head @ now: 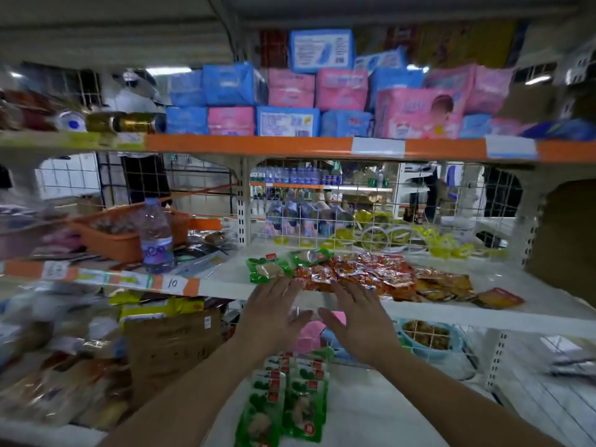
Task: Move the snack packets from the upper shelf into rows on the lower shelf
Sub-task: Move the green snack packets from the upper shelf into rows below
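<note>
Snack packets (354, 275), red and green, lie heaped at the front of the upper shelf (451, 312); green rows (290, 391) sit on the lower shelf (371, 414). Left hand (274, 312) and right hand (358, 321) reach up, grip open, empty. A hasty sweep could spill the loose heap over the edge.

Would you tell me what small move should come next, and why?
Likely grip the green packets on the upper shelf with the left hand: it and the right hand hover open and empty near them, and green rows lie on the lower shelf.
</note>
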`<action>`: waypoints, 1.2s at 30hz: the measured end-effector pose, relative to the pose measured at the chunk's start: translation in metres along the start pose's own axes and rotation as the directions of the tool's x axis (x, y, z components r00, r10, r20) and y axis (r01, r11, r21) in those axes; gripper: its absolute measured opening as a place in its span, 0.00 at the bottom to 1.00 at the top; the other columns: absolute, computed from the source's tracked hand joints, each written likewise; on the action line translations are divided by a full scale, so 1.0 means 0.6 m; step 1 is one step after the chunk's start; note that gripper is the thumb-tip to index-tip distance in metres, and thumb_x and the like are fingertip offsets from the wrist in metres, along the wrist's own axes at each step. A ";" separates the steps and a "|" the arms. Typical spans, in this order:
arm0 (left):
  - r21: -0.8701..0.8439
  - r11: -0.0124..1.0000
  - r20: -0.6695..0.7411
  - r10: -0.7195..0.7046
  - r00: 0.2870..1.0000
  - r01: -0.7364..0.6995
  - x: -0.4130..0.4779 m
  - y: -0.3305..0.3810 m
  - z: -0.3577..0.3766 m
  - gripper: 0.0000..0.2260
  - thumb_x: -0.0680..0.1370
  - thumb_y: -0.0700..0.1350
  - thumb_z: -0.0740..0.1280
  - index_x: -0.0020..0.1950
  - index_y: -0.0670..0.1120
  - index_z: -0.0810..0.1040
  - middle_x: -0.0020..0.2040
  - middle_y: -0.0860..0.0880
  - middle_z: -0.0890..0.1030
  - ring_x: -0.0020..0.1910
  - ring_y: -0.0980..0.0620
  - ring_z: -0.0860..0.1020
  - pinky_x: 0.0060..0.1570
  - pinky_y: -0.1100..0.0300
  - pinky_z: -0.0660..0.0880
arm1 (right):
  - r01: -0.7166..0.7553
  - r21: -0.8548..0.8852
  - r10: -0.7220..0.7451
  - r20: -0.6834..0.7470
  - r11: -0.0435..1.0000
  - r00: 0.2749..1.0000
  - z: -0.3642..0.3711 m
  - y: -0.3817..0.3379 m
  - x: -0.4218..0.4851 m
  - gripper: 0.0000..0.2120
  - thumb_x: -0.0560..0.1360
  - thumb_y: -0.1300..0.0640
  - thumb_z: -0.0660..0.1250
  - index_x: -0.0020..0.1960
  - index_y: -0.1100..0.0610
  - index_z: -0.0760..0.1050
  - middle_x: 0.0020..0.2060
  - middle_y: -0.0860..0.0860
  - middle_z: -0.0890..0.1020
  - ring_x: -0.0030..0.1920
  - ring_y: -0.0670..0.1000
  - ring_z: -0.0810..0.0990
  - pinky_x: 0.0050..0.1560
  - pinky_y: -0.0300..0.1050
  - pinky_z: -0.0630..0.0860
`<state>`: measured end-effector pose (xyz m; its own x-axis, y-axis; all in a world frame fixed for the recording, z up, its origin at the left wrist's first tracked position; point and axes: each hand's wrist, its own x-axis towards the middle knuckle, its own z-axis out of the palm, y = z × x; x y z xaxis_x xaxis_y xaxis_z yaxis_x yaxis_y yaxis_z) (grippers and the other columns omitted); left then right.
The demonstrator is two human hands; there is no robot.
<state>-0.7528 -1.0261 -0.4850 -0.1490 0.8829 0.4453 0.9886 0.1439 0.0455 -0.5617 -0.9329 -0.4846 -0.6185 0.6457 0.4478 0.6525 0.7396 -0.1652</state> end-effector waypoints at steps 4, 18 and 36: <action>-0.038 0.998 0.007 -0.048 0.999 0.048 0.033 -0.024 -0.013 0.33 0.79 0.69 0.47 0.81 0.57 0.53 0.82 0.53 0.53 0.80 0.51 0.49 0.78 0.49 0.49 | 0.011 -0.025 -0.011 0.015 1.000 1.000 -0.019 -0.008 0.052 0.34 0.79 0.32 0.47 0.79 0.48 0.55 0.78 0.51 0.61 0.77 0.55 0.59 0.77 0.56 0.55; -0.143 0.789 0.130 -0.584 0.801 0.598 0.205 -0.133 0.061 0.27 0.78 0.60 0.63 0.69 0.44 0.66 0.65 0.41 0.72 0.63 0.40 0.73 0.62 0.48 0.71 | -0.040 -0.098 0.052 0.121 0.994 0.991 0.067 0.032 0.279 0.30 0.80 0.34 0.55 0.73 0.52 0.68 0.69 0.55 0.74 0.69 0.57 0.69 0.71 0.52 0.66; -0.566 0.684 0.269 -0.374 0.888 0.459 0.275 -0.248 0.111 0.29 0.67 0.50 0.81 0.57 0.39 0.70 0.46 0.51 0.78 0.47 0.53 0.79 0.41 0.66 0.76 | -0.485 -0.014 0.462 0.329 0.874 0.824 0.230 0.099 0.547 0.42 0.39 0.28 0.71 0.46 0.50 0.75 0.48 0.53 0.79 0.55 0.59 0.77 0.56 0.58 0.78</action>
<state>-0.9259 -0.8719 -0.4777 -0.5081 0.8502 0.1380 0.6217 0.2512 0.7419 -0.7861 -0.6510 -0.4689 -0.3517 0.9361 0.0037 0.8765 0.3307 -0.3497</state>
